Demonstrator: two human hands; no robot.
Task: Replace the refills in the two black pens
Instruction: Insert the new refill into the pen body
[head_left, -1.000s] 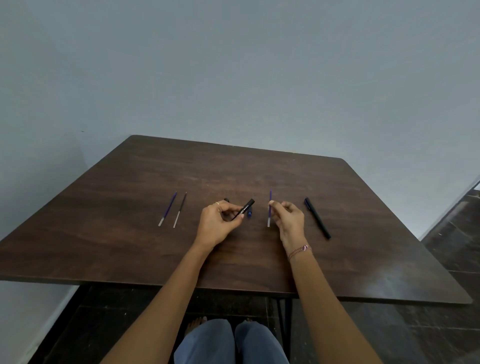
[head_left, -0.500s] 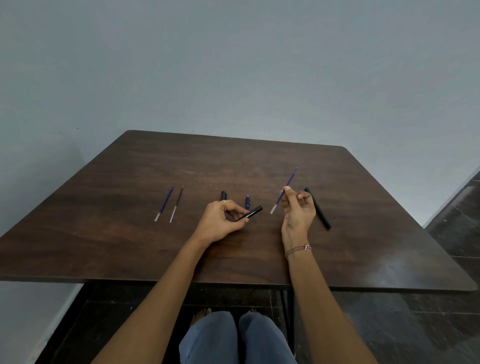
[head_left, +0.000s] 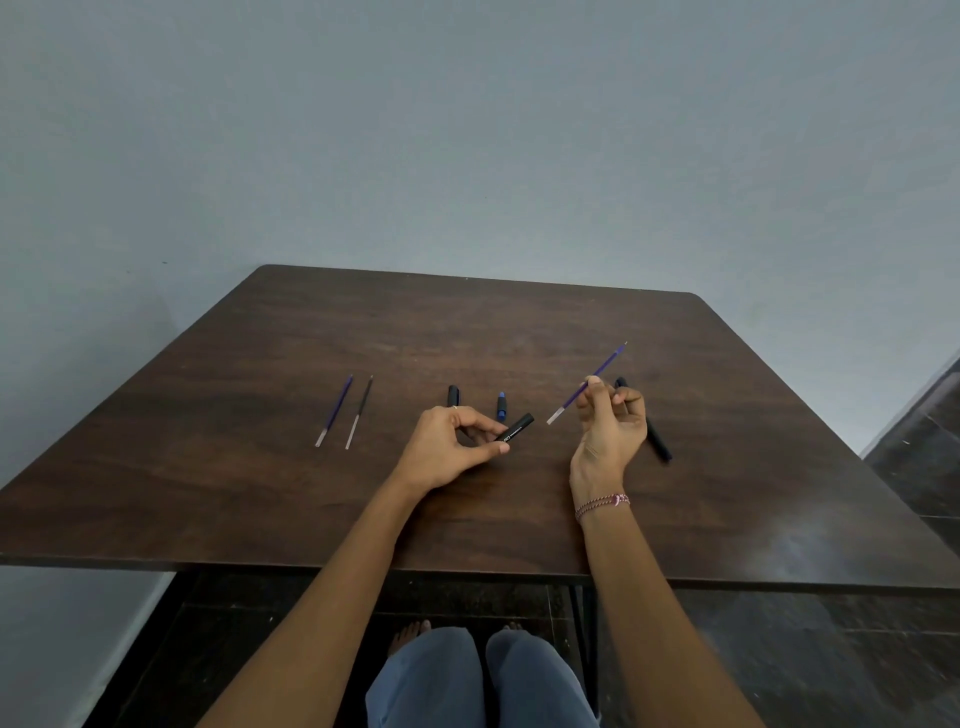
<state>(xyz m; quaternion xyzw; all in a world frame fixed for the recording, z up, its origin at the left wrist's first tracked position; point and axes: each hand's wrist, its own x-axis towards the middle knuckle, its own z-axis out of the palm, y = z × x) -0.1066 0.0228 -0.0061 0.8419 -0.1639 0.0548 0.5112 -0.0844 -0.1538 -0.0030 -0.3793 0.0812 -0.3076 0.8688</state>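
At the left of the wooden table (head_left: 467, 322) lie a purple refill (head_left: 335, 410) and, just beside it, a dark refill (head_left: 359, 413). They run parallel, do not touch, and no hand is on them. Further right a short black piece (head_left: 453, 396), probably a cap or end section, lies just beyond the left hand (head_left: 447, 449). That hand rests on the table and pinches a black barrel (head_left: 519, 427) between thumb and fingertips, with its free end pointing up and to the right. A small blue piece (head_left: 501, 406) lies on the table just behind the barrel. The right hand (head_left: 610, 434) is raised, and its thumb and fingertips pinch a thin purple stick (head_left: 569, 401) near the middle. This is a third refill, held slanted with its pale end down toward the barrel. Behind this hand the second black pen (head_left: 657, 441) lies on the table, whole as far as can be seen. So the first pen appears to be taken apart, and I cannot tell whether the held refill is the old one or the new one. Closing up this pen and all the work on the second pen seem to remain.
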